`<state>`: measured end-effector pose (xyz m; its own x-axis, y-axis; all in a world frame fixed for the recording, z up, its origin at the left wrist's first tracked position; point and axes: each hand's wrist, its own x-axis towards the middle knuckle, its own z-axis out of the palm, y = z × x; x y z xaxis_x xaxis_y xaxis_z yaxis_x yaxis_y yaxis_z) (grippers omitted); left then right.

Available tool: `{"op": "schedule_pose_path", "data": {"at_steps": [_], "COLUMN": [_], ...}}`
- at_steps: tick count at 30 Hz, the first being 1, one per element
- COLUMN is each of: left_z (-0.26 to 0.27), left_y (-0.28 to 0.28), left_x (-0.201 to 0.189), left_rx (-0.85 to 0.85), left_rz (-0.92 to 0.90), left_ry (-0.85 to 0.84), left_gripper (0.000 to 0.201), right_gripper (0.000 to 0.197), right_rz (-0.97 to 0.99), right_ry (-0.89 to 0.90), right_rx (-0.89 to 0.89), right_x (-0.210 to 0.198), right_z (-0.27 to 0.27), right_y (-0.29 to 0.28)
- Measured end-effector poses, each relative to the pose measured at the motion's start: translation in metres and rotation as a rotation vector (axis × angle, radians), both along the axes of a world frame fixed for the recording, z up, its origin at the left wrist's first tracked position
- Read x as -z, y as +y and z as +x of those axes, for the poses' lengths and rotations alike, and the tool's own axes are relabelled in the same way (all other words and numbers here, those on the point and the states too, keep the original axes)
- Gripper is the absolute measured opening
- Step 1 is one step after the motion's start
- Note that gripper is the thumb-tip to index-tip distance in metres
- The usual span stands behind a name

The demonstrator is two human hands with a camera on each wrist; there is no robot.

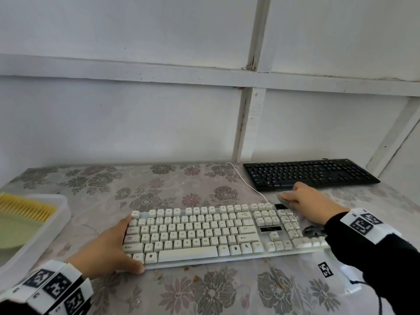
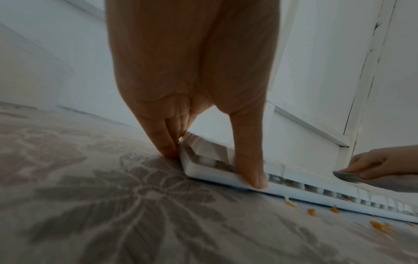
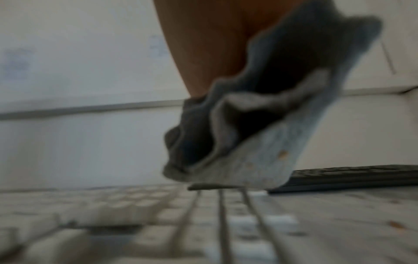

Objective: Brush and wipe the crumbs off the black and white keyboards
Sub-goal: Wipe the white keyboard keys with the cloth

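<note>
The white keyboard [image 1: 200, 233] lies across the middle of the floral tablecloth [image 1: 159, 185]. My left hand [image 1: 122, 244] grips its left end, thumb on the front edge and fingers along the side, as the left wrist view shows [image 2: 212, 166]. My right hand [image 1: 302, 198] holds a bunched grey cloth [image 1: 284, 200] at the keyboard's far right corner, above the number pad. In the right wrist view the cloth [image 3: 260, 142] hangs just over the blurred keys [image 3: 135, 214]. The black keyboard [image 1: 309, 173] sits at the back right, just beyond the right hand. Orange crumbs [image 1: 195, 278] dot the tablecloth along the white keyboard's front edge [image 2: 312, 211].
A clear plastic tub [image 1: 61, 214] at the left edge holds a yellow-bristled brush [image 1: 27, 210] and a green dustpan. The white keyboard's cable [image 1: 247, 185] runs back toward the wall past the black keyboard. The white panelled wall closes the table's back and right.
</note>
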<state>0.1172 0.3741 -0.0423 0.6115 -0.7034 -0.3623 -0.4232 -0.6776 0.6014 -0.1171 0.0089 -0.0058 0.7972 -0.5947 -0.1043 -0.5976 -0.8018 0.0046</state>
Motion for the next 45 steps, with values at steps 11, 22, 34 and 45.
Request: {"op": "schedule_pose_path", "data": {"at_steps": [11,22,34,45], "left_z": [0.002,0.001,0.002,0.002], "left_y": [-0.002,-0.003,-0.003,-0.003], "left_x": [0.003,0.003,0.002,0.005], "left_rx": [-0.047,-0.043,-0.012,-0.023], "left_rz": [0.023,-0.02,-0.096,-0.11], "left_ry": [-0.023,-0.068,-0.075,-0.066], "left_gripper": [0.135,0.12,0.106,0.111], "right_gripper": [0.034,0.032,0.026,0.031], "right_rz": [0.067,0.224,0.145,0.032], "right_ry": [-0.05,-0.069,0.005,-0.027], "right_rx": [0.316,-0.268,-0.574,-0.529], "right_x": [0.007,-0.028,0.004,0.012], "right_z": [-0.003,0.089,0.179,0.162], "right_y": [0.002,0.119,0.243,0.236]}}
